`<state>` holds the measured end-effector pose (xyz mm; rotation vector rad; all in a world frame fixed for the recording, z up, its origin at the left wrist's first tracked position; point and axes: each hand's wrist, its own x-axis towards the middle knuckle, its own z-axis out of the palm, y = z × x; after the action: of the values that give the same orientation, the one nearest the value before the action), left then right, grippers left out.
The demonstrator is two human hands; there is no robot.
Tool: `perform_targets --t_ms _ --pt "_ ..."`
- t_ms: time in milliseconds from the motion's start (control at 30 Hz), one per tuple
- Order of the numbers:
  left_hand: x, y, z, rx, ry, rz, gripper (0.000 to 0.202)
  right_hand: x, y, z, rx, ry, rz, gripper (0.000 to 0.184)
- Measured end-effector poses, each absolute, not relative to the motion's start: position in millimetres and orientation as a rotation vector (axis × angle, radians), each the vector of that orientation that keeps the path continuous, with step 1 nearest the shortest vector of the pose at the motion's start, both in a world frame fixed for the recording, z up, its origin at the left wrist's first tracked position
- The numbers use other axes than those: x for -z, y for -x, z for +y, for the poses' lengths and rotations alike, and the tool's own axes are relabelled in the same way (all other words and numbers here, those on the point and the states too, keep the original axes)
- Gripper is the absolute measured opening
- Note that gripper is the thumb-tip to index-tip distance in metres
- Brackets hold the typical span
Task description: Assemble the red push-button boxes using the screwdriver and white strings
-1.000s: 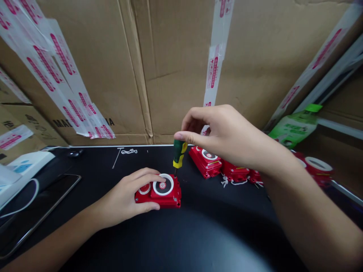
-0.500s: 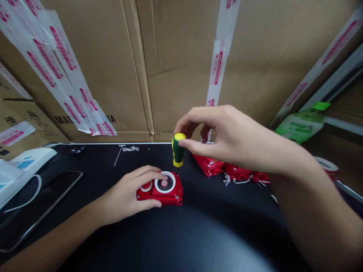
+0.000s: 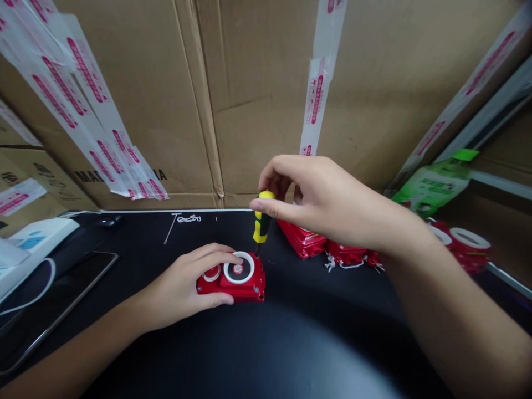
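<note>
A red box-shaped device (image 3: pixel 245 291) lies on the black table, with one large and one small white-ringed round part on its top. My left hand (image 3: pixel 199 277) grips it from the left, a finger resting on the large round part and the thumb along the near side. Between the thumb and fingers of my right hand (image 3: pixel 307 191) is a screwdriver (image 3: pixel 261 226) with a yellow and dark green handle. It stands nearly upright, its shaft reaching down to the device's far right corner. The exact contact of the tip is too small to make out.
More red devices (image 3: pixel 305 244) lie behind my right hand, some with white cord; another red device (image 3: pixel 469 246) sits at the right by a green bottle (image 3: pixel 436 183). At left are a phone (image 3: pixel 58 305) and a white appliance (image 3: pixel 37 244). Large cardboard boxes (image 3: pixel 257 100) wall the back.
My right thumb and fingers have shifted around the screwdriver handle, which has turned and leans slightly more to the right. The whole view has shifted a little; my left hand keeps its grip.
</note>
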<state>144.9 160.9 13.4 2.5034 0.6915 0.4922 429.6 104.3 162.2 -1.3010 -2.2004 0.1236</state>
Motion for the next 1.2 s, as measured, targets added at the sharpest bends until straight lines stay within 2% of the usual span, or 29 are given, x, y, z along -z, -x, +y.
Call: perform_targets --t_ms 133,333,567,733,767,833,967,1033,1200 --pt "-11 -144 162 -0.487 -2.511 0.676 0.052 -161 -430 107 -0.127 1.309 -2.196 0.025" --pt "-12 -144 162 -0.496 -2.518 0.685 0.053 -164 -433 105 -0.203 1.185 -2.268 0.009" --pt "-11 -144 163 -0.552 -2.555 0.644 0.052 -168 -435 102 -0.293 1.124 -2.319 0.026" --pt "-12 -144 163 -0.544 -2.564 0.641 0.054 -165 -433 103 -0.245 1.149 -2.277 0.018" --pt "-12 -144 163 -0.536 -2.563 0.646 0.054 -164 -432 104 -0.2 1.178 -2.265 0.02" --pt "-11 -143 162 -0.526 -2.551 0.66 0.055 -161 -431 106 -0.132 1.262 -2.236 0.034" --pt "-11 -143 162 -0.524 -2.526 0.665 0.056 -158 -430 109 -0.174 1.425 -2.156 0.05" --pt "-11 -143 162 -0.519 -2.526 0.653 0.055 -157 -429 110 -0.175 1.426 -2.137 0.047" --pt "-12 -144 162 -0.529 -2.531 0.64 0.053 -158 -428 110 -0.133 1.301 -2.182 0.022"
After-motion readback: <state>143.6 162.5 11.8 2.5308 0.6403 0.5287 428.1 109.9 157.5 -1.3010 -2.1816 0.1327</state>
